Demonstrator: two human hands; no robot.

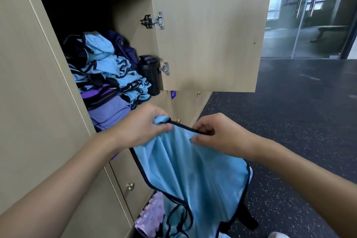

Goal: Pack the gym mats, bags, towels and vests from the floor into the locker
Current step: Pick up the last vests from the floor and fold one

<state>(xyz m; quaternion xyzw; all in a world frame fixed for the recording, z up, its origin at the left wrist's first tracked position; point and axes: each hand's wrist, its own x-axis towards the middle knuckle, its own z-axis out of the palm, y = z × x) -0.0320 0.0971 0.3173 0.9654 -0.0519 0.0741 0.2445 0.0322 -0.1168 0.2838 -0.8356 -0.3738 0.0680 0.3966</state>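
While the locker [41, 87] stands with its door [210, 33] swung wide to the right, a person holds a light blue vest [193, 170] up just in front of the open compartment, below its lower edge. The left hand [143, 127] has its fingers curled round a bunched corner at the top of the vest, and the right hand [222, 133] pinches the black trim of the same top edge between thumb and fingertips, so the edge runs taut between the two hands. From there the cloth hangs down in loose folds, its black-edged lower part and dangling cords reaching toward the bottom of the view. Inside the compartment a heap of blue vests [108, 63] with black trim lies piled on a purple bag [110, 106], which sits at the front left of the shelf. Behind the heap a dark navy bundle [123, 44] leans toward the back wall, though I cannot tell what it is. A black bottle [149, 73] stands upright at the right side of the shelf, just beside the lower hinge [165, 68]. Low down, near the foot of the lockers, a lilac knobbly roll [152, 216] shows partly behind the hanging vest. A dark speckled floor [289, 121] stretches away to the right toward a glass door [309, 15].
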